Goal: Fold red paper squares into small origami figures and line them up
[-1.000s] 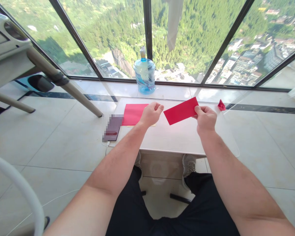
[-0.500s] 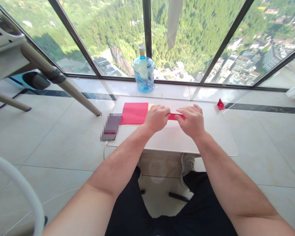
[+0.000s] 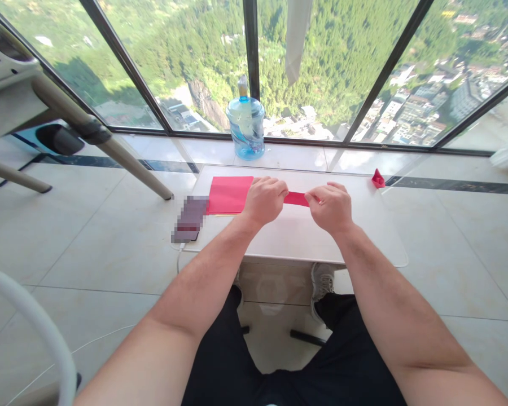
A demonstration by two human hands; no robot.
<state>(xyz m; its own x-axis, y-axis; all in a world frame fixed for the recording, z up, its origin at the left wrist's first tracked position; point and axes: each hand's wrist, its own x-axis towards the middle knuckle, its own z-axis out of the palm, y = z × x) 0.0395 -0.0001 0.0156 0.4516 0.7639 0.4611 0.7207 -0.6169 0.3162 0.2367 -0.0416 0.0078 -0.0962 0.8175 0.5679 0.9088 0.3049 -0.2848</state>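
Between my two hands runs a narrow red paper strip (image 3: 297,198), flat and roughly level above the white table. My left hand (image 3: 266,198) pinches its left end with thumb and fingers. The right end is gripped by my right hand (image 3: 331,206), fingers curled and thumb pressed in. Both hands hide the strip's ends, so its folds do not show. Just left of my left hand lies a stack of red paper sheets (image 3: 231,194), with a yellowish edge showing beneath. A small folded red paper piece (image 3: 378,179) sits at the table's far right corner.
A phone (image 3: 190,219), blurred out, lies on the left of the low white table (image 3: 296,242), with a white cable (image 3: 179,258) attached. Behind the table a blue water jug (image 3: 246,129) stands by the window. A beige metal leg (image 3: 135,166) slants down at left.
My hands have moved slightly apart, and more of the red strip shows between them. The fingers of my right hand have curled in and closed on its end.
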